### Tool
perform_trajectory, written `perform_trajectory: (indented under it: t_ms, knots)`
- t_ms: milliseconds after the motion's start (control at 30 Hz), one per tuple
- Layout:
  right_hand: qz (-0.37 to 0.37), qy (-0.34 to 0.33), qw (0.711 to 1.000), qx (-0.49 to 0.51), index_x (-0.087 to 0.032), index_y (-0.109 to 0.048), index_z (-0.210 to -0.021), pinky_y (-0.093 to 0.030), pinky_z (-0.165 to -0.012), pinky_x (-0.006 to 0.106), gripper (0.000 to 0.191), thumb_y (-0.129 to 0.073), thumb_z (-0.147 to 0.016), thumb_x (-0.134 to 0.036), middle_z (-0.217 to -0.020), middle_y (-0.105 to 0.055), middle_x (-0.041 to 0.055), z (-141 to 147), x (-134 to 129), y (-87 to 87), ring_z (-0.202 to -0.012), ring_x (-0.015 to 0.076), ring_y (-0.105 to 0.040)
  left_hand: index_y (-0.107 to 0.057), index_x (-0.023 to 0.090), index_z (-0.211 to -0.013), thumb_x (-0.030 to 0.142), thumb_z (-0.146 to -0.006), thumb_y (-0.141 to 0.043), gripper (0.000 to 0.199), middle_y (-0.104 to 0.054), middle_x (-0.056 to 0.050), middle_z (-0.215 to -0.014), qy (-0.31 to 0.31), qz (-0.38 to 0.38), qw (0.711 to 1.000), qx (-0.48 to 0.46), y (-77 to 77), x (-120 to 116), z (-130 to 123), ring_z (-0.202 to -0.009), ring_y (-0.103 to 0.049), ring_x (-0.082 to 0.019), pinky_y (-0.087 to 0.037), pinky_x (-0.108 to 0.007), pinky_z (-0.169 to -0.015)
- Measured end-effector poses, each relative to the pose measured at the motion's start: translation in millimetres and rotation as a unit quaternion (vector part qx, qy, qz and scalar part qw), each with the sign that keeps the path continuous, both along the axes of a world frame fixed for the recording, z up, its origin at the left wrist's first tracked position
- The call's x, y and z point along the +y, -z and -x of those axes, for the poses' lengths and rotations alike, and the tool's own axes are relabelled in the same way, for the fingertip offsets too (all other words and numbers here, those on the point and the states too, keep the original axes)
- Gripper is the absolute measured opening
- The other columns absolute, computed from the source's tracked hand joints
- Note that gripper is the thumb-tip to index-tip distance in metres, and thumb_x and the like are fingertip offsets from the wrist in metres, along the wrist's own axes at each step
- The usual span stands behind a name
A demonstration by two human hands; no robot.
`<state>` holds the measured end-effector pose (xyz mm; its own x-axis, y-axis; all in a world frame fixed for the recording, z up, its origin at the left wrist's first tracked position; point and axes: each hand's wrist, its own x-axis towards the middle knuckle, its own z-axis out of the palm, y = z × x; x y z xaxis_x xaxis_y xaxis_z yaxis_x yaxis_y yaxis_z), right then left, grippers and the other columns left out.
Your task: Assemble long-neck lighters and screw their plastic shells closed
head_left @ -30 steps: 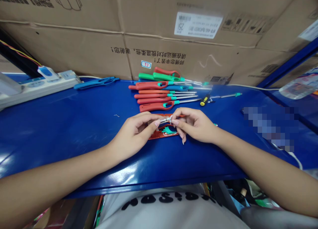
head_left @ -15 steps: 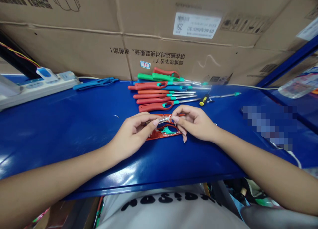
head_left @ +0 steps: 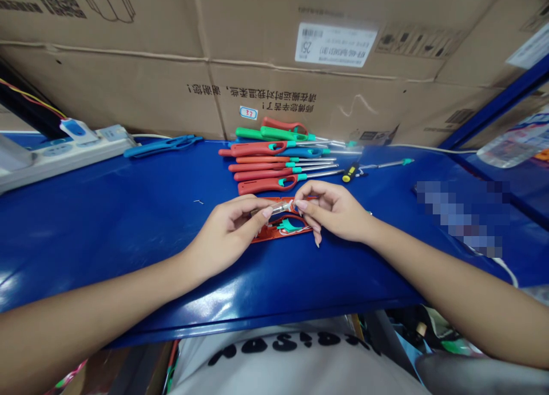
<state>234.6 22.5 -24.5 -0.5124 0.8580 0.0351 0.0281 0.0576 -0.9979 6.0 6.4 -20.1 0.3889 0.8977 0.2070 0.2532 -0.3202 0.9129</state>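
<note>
My left hand (head_left: 229, 229) pinches a small clear tube (head_left: 281, 208) between thumb and fingers. At the tube's right end is a white tip, and my right hand (head_left: 332, 212) has thumb and forefinger closed at it; what they grip is too small to make out. Beneath both hands lie the red shell halves of a lighter (head_left: 263, 233) on the blue table. A teal part (head_left: 288, 226) with thin wires sits in the nearer half. My fingers hide some of the shell.
Several red, green and blue lighters (head_left: 266, 186) lie behind my hands. A yellow-black piece (head_left: 349, 173) and a metal rod (head_left: 390, 164) are to their right. At the left are a power strip (head_left: 60, 155) and a blue handle (head_left: 163, 147). Cardboard boxes (head_left: 257, 40) stand behind.
The whole view has shifted slightly. Both hands keep nearly the same pose at the clear tube.
</note>
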Motion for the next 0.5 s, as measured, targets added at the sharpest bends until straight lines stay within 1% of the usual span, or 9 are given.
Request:
perform_trajectory:
  t_ms: [200, 367, 500]
  knots:
    - [-0.005, -0.003, 1.0, 0.01, -0.018, -0.054, -0.092, -0.058, -0.038, 0.022, 0.025, -0.067, -0.091, -0.039, -0.063, -0.051, -0.0088, -0.2, 0.5, 0.9, -0.042, 0.0053, -0.05, -0.075, 0.02, -0.104, 0.034, -0.095, -0.061, 0.022, -0.073, -0.003, -0.091, 0.006, -0.002, 1.0, -0.002, -0.5, 0.2, 0.1, -0.07, -0.063, -0.013, -0.054, -0.027, -0.071]
    - [-0.009, -0.004, 1.0, 0.007, -0.018, -0.054, -0.093, -0.057, -0.038, 0.022, 0.025, -0.067, -0.091, -0.039, -0.063, -0.051, -0.0084, -0.8, 0.1, 2.1, -0.041, 0.0056, -0.05, -0.075, 0.02, -0.103, 0.032, -0.095, -0.06, 0.021, -0.074, -0.003, -0.094, -0.001, -0.001, 1.0, 0.0, -0.3, 0.0, -0.5, -0.072, -0.064, -0.014, -0.054, -0.027, -0.073]
    - [-0.01, 0.0, 1.0, 0.004, -0.018, -0.054, -0.093, -0.057, -0.037, 0.022, 0.025, -0.067, -0.091, -0.039, -0.062, -0.052, -0.0083, -1.0, 0.3, 1.6, -0.041, 0.0059, -0.05, -0.076, 0.021, -0.104, 0.033, -0.094, -0.06, 0.022, -0.074, -0.003, -0.095, -0.005, 0.002, 1.0, 0.001, 0.3, -0.1, -1.0, -0.075, -0.066, -0.015, -0.054, -0.028, -0.074]
